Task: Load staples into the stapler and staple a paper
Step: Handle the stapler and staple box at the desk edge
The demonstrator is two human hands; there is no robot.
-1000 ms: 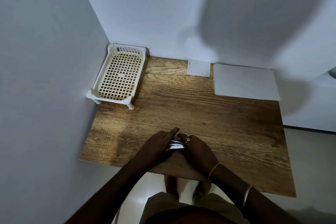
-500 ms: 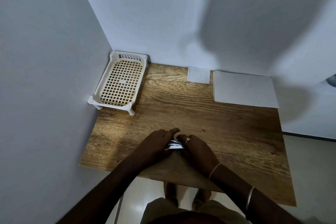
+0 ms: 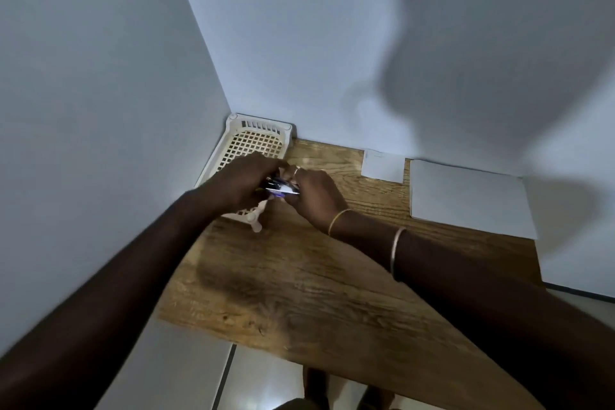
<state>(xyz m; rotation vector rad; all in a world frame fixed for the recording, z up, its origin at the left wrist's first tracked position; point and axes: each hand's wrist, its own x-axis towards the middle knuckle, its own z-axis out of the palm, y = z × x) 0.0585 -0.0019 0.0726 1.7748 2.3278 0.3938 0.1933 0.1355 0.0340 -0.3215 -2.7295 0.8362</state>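
Note:
Both my hands are stretched out over the front of the white basket (image 3: 256, 140) at the table's far left. My left hand (image 3: 243, 181) and my right hand (image 3: 316, 195) together hold a small shiny metal stapler (image 3: 281, 190) with a bit of purple at its lower edge. Fingers cover most of it, so I cannot tell whether it is hinged apart. A stack of white paper (image 3: 466, 198) lies flat at the far right of the wooden table (image 3: 316, 283). A smaller white sheet (image 3: 382, 165) lies beside the stack, against the wall.
The table sits in a corner, with walls on the left and at the back. Its front edge runs diagonally low in the view, with the floor and my feet below it. The basket's front leg (image 3: 256, 225) stands under my left hand.
My hands have lifted the stapler from the table's front edge and carried it forward and left, up to the basket. The camera has tilted upward.

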